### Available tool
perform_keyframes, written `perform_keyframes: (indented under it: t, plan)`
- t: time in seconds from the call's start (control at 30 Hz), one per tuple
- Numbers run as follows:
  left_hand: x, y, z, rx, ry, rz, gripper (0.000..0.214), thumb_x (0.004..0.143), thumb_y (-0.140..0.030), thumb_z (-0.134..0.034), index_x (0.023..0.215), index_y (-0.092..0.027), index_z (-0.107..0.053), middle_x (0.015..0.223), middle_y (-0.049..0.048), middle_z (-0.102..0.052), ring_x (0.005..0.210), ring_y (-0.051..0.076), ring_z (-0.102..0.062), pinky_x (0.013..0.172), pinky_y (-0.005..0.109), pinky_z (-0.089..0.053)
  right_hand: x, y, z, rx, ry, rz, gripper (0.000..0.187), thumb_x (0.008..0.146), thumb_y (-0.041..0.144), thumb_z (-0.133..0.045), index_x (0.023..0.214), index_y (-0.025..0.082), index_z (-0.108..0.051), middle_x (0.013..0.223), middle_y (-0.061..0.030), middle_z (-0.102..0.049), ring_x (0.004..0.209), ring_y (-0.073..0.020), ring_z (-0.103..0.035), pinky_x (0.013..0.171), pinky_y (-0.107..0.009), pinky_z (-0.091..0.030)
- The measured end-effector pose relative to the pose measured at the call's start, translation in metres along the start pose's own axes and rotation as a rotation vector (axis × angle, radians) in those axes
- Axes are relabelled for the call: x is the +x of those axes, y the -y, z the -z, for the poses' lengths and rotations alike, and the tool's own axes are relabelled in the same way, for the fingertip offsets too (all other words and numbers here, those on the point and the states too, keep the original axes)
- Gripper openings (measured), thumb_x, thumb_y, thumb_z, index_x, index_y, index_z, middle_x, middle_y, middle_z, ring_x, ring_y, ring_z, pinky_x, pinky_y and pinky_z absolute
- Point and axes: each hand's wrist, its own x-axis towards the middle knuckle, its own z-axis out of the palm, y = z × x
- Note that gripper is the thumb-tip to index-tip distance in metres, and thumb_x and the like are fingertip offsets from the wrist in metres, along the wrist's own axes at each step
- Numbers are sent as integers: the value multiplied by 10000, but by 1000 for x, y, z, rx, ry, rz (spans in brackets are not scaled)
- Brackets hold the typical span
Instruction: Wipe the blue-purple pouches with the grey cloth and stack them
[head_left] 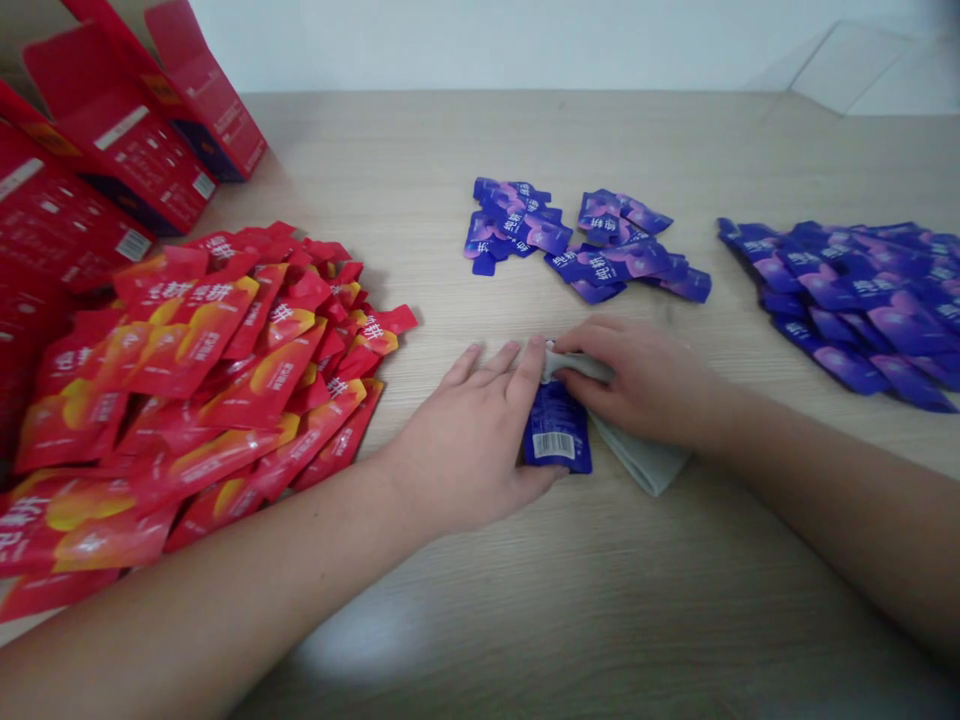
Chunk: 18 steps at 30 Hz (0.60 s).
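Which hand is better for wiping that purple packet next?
Probably the right hand: it holds the grey cloth at the top end of the purple packet. The left hand is at the packet's left side, seemingly steadying it.

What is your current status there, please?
Left hand on one purple pouch, barcode up. Right hand gripping gray cloth at pouch's top. Red pouches heaped at left.
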Motion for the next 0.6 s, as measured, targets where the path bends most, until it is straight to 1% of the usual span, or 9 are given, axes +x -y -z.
perform_keyframes:
  t: [0.03,0.07,0.13,0.2,0.27,0.37,0.47,0.53,0.6]
  plan:
    - [0,0,0,3,-1,1,1107,947,-609,-715,1700,7,-187,1710,308,-417,1632,378,-393,1369,550,-194,-2,3,5,47,-1,-4,216,982,312,-671,1163,218,-744,1089,-101,-765,1018,-310,-703,896,-439,-539]
    - [0,0,0,4,2,3,1104,948,-610,-712,1698,11,-192,1711,310,-413,1636,383,-385,1367,557,-197,-4,6,11,112,33,1,212,976,326,-689,1155,225,-742,1092,-90,-772,1008,-299,-706,892,-431,-538]
    - [1,1,1,-4,14,3,1088,951,-614,-698,1693,11,-205,1709,311,-416,1639,388,-376,1363,573,-205,-8,16,21,273,194,41,174,961,309,-719,1118,238,-744,1077,-59,-781,975,-261,-715,866,-396,-544]
    - [1,1,1,-17,30,-3,1078,941,-602,-696,1690,3,-211,1704,310,-427,1637,384,-384,1362,577,-210,-12,25,26,412,370,91,166,930,221,-733,1091,249,-758,1087,-32,-788,982,-225,-725,865,-357,-553]
    - [1,2,1,-24,42,-16,1082,918,-572,-711,1685,4,-210,1697,313,-434,1630,371,-402,1363,560,-223,-13,29,26,474,460,139,243,891,136,-734,1100,253,-775,1133,-24,-793,1059,-215,-728,925,-342,-559]
    - [1,2,1,-23,41,-27,1097,913,-544,-720,1689,13,-182,1691,309,-448,1614,350,-435,1362,519,-247,-10,25,19,462,434,181,244,904,140,-740,1119,245,-788,1177,-47,-789,1153,-236,-715,1013,-367,-549]
    - [2,2,2,-15,29,-21,1127,940,-598,-712,1704,11,-151,1702,297,-437,1591,355,-470,1361,512,-258,-4,15,10,386,332,175,183,960,216,-720,1128,236,-789,1237,-84,-767,1191,-266,-704,1053,-411,-538]
    - [2,1,3,1,34,-19,1119,947,-633,-707,1701,18,-197,1702,302,-433,1578,369,-486,1358,513,-271,0,6,4,289,248,146,197,976,241,-702,1156,236,-780,1252,-97,-751,1195,-285,-693,1074,-444,-526]
    - [2,0,4,22,59,-31,1006,984,-625,-666,1677,15,-316,1683,300,-463,1573,383,-491,1351,520,-291,3,-3,-3,183,159,95,205,989,243,-674,1174,221,-759,1207,-105,-743,1168,-295,-687,1071,-464,-522]
